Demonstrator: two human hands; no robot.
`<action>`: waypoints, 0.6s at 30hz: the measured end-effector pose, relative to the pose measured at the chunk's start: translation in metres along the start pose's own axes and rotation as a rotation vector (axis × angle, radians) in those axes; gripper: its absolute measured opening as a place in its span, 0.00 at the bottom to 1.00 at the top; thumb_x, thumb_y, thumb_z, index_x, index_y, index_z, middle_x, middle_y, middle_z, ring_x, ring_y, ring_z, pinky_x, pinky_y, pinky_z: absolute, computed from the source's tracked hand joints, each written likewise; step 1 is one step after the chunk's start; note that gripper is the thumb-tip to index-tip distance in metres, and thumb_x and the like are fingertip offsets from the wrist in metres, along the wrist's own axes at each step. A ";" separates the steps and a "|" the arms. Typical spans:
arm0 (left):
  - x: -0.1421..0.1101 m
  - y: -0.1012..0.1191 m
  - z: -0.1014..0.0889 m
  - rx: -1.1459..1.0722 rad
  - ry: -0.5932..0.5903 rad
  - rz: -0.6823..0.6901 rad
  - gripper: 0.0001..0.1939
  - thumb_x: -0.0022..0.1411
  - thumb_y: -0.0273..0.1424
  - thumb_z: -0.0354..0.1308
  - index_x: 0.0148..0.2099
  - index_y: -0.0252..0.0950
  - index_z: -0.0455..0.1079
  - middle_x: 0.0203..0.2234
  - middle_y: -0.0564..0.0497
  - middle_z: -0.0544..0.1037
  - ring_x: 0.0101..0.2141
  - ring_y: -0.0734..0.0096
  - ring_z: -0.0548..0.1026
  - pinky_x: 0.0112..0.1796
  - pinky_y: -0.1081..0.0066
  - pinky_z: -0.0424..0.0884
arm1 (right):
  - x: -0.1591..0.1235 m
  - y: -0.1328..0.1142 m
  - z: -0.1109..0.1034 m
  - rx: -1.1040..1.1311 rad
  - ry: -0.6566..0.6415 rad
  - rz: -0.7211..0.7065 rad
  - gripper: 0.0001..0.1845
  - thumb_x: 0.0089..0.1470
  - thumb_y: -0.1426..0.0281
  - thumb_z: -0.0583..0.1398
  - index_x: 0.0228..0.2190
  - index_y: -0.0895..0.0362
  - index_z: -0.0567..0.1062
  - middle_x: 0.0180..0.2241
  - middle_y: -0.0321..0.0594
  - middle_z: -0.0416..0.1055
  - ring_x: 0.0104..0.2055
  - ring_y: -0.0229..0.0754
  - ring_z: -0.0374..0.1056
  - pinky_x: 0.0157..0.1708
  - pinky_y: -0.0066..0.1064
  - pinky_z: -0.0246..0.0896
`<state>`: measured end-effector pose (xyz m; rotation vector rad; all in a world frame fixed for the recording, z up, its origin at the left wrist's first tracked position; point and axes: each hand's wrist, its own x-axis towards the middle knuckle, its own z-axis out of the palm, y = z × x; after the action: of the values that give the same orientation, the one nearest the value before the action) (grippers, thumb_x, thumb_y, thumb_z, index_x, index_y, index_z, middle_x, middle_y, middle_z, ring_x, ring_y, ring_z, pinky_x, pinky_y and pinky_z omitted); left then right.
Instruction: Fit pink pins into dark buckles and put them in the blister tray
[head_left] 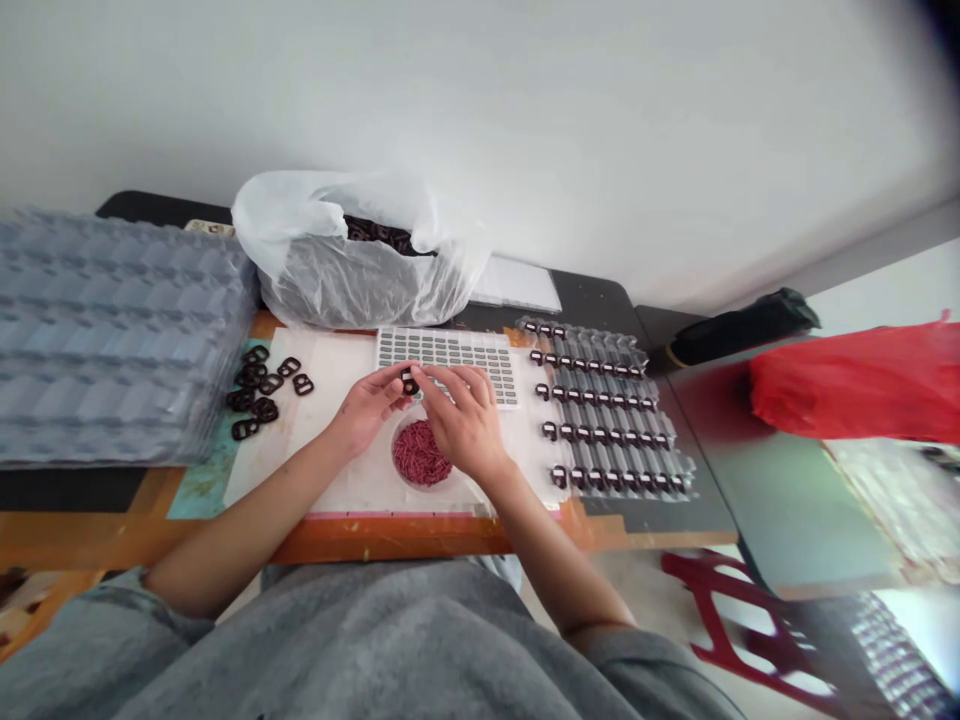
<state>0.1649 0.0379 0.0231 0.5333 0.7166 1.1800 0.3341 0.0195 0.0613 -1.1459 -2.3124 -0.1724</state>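
Observation:
A small dark plastic piece with two openings point(409, 381) is pinched in the fingertips of my left hand point(365, 408). My right hand point(469, 425) meets it from the other side, thumb and forefinger closed against the piece. Directly below my hands stands a round clear tub point(421, 455) full of short dark-pink pins. Behind them lies a white sheet point(450, 348) with rows of small grey rectangular labels. Several loose dark pieces point(255, 385) of the same kind lie in a heap to the left of my left hand.
On the right, a clear ridged tray point(607, 410) holds rows of dark pieces with white marks. A stack of grey ridged trays point(112, 340) fills the left side. A white plastic bag point(345, 285) of dark pieces stands behind. A dark-red stool point(742, 620) is beyond the table's right edge.

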 end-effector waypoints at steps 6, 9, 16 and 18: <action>0.000 0.001 0.000 -0.003 -0.004 0.003 0.23 0.42 0.38 0.75 0.42 0.37 0.81 0.36 0.48 0.81 0.33 0.73 0.74 0.36 0.71 0.69 | 0.001 -0.003 0.003 0.035 -0.003 0.039 0.21 0.64 0.69 0.53 0.57 0.51 0.69 0.52 0.41 0.73 0.53 0.46 0.62 0.59 0.42 0.52; -0.001 0.002 0.001 -0.011 -0.007 -0.003 0.23 0.42 0.39 0.75 0.42 0.36 0.80 0.36 0.48 0.81 0.32 0.74 0.73 0.35 0.73 0.69 | 0.002 -0.002 0.003 0.028 0.005 0.029 0.21 0.64 0.70 0.54 0.56 0.50 0.70 0.51 0.41 0.73 0.53 0.45 0.62 0.59 0.42 0.53; -0.003 0.003 0.002 -0.036 -0.023 -0.018 0.24 0.42 0.38 0.76 0.42 0.36 0.80 0.33 0.49 0.80 0.31 0.75 0.73 0.34 0.74 0.69 | 0.005 -0.003 0.001 0.133 0.056 0.038 0.18 0.63 0.70 0.53 0.53 0.51 0.73 0.49 0.40 0.75 0.52 0.44 0.65 0.57 0.41 0.57; -0.003 0.003 0.002 -0.040 -0.025 -0.010 0.23 0.43 0.38 0.76 0.42 0.36 0.80 0.32 0.49 0.80 0.31 0.75 0.74 0.34 0.74 0.70 | 0.006 -0.004 0.001 0.165 0.069 0.050 0.17 0.63 0.70 0.54 0.51 0.52 0.74 0.49 0.41 0.75 0.51 0.44 0.66 0.56 0.40 0.58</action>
<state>0.1639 0.0363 0.0267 0.5097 0.6726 1.1739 0.3280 0.0214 0.0642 -1.0961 -2.1906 -0.0028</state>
